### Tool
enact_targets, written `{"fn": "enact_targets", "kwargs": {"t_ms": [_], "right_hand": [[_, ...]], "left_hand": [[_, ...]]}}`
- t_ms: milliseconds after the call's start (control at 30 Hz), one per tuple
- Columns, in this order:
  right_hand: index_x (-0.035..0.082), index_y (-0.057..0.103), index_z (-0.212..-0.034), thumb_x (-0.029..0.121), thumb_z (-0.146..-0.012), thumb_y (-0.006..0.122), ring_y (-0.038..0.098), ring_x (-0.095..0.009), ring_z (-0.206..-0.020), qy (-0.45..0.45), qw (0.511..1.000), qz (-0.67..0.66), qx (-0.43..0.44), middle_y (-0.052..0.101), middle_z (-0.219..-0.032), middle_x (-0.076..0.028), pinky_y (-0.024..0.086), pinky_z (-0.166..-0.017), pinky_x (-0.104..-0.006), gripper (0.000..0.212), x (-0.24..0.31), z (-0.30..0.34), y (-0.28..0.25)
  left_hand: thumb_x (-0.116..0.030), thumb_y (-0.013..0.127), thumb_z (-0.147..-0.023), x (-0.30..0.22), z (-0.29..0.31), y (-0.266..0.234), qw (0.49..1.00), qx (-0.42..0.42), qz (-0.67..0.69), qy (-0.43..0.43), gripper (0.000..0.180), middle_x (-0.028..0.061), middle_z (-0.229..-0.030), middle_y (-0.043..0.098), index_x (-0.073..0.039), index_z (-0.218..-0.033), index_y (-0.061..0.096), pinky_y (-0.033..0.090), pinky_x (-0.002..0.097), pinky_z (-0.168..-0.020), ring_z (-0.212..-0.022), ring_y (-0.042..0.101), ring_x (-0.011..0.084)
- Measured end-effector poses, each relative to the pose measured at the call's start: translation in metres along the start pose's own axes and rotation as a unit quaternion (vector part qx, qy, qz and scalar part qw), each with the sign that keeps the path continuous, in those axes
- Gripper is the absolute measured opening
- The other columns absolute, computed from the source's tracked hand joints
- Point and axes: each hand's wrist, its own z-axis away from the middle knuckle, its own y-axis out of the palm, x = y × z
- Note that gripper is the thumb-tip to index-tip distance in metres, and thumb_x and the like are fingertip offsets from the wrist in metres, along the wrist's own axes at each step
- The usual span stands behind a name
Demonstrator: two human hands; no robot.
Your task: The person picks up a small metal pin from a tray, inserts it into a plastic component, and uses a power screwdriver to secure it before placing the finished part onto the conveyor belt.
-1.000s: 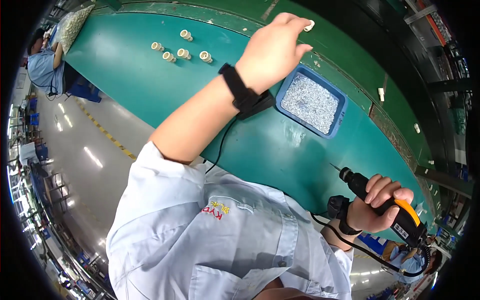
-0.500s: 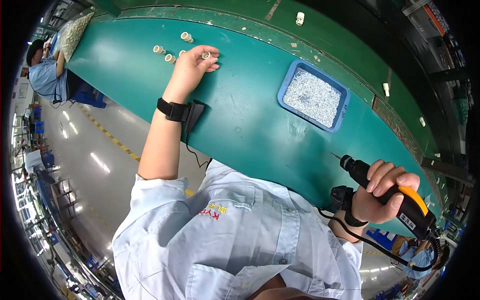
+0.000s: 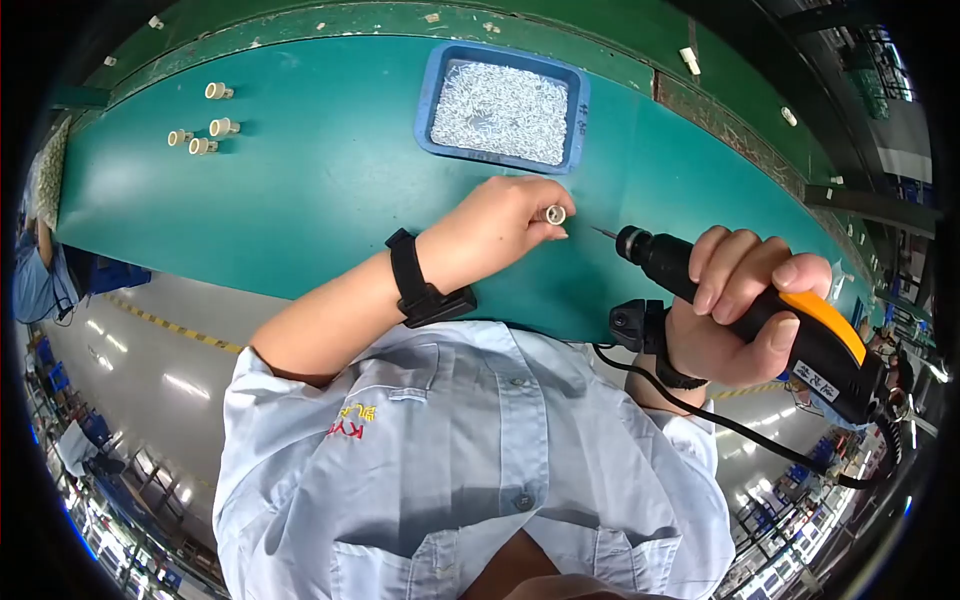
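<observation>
**Between left hand (image 3: 500, 222) and right hand (image 3: 735, 345): one fitting (image 3: 555, 214), one screwdriver (image 3: 668, 264), apart**

Left hand: closed in a pinch, thumb and fingers gripping the small cream fitting, its round end turned up. Black strap (image 3: 408, 275) on the wrist.

Right hand: wrapped around the electric screwdriver, black with an orange panel. Thin bit pointing left toward the fitting; near it, not touching. Black cable (image 3: 745, 430) curving below the right hand to the rear of the tool. Small black box (image 3: 632, 325) at the wrist.

Just beyond the left hand: one rectangular blue tray (image 3: 428, 100), filled with small silvery metal pieces, set on the green worktop (image 3: 330, 180).

Well to the left of the left hand: four more fittings (image 3: 224, 127), cream, loosely grouped, on the worktop.

Beyond the right hand: green ledge (image 3: 735, 88) along the worktop's far edge, bearing scattered white pieces (image 3: 690, 61).

Nearer the body than both hands: pale blue shirt (image 3: 460, 440), buttoned.

Farthest left of the hands: one sack (image 3: 50, 175), contents too small to tell; beside it, a co-worker's blue sleeve (image 3: 40, 285).
</observation>
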Motion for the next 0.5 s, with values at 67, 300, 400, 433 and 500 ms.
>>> {"fn": "enact_targets", "kwargs": {"t_ms": [67,300,400,433,500], "right_hand": [[0.007,0.046,-0.1,0.035,-0.088,0.065,0.049,-0.016,-0.049,-0.002,1.0,-0.005,0.0,0.049,-0.059,-0.003,0.04,-0.051,-0.0306,0.035,0.002,0.002,-0.004],[0.008,0.045,-0.102,0.034,-0.088,0.065,0.049,-0.016,-0.049,-0.004,1.0,-0.014,0.009,0.049,-0.06,-0.003,0.041,-0.051,-0.0304,0.036,0.001,0.001,-0.014],[0.008,0.045,-0.102,0.034,-0.088,0.065,0.049,-0.016,-0.049,-0.008,1.0,-0.014,0.004,0.05,-0.06,-0.003,0.041,-0.051,-0.0304,0.036,0.001,0.002,-0.016],[0.008,0.045,-0.102,0.035,-0.088,0.065,0.05,-0.016,-0.049,-0.011,1.0,-0.013,0.001,0.05,-0.06,-0.003,0.041,-0.051,-0.0305,0.036,0.001,0.002,-0.016],[0.008,0.045,-0.102,0.035,-0.088,0.065,0.05,-0.016,-0.049,-0.014,1.0,-0.013,-0.003,0.05,-0.061,-0.003,0.041,-0.051,-0.0305,0.036,0.001,0.004,-0.017]], "left_hand": [[0.004,0.068,-0.08,0.005,-0.004,0.009,1.0,0.017,-0.013,0.0,0.023,0.0058,-0.083,0.064,0.0,-0.102,0.064,0.05,0.0236,-0.063,-0.069,0.059,0.0076],[0.002,0.071,-0.079,0.0,0.002,0.01,0.999,-0.027,0.014,-0.016,0.027,0.0051,-0.085,0.064,-0.001,-0.104,0.063,0.05,0.0239,-0.058,-0.061,0.058,0.0099],[0.001,0.072,-0.078,-0.026,0.001,-0.01,0.998,-0.05,0.0,-0.025,0.028,0.0052,-0.088,0.064,-0.002,-0.104,0.064,0.049,0.0229,-0.058,-0.062,0.058,0.0104],[0.0,0.073,-0.077,-0.033,0.001,-0.017,0.998,-0.062,-0.006,-0.029,0.028,0.0052,-0.089,0.064,-0.003,-0.104,0.064,0.049,0.0224,-0.058,-0.062,0.058,0.0106],[-0.003,0.074,-0.076,-0.028,-0.015,-0.04,0.991,-0.095,-0.087,0.034,0.025,0.0085,-0.09,0.063,-0.003,-0.099,0.065,0.049,0.0272,-0.059,-0.064,0.06,0.0168]]}}
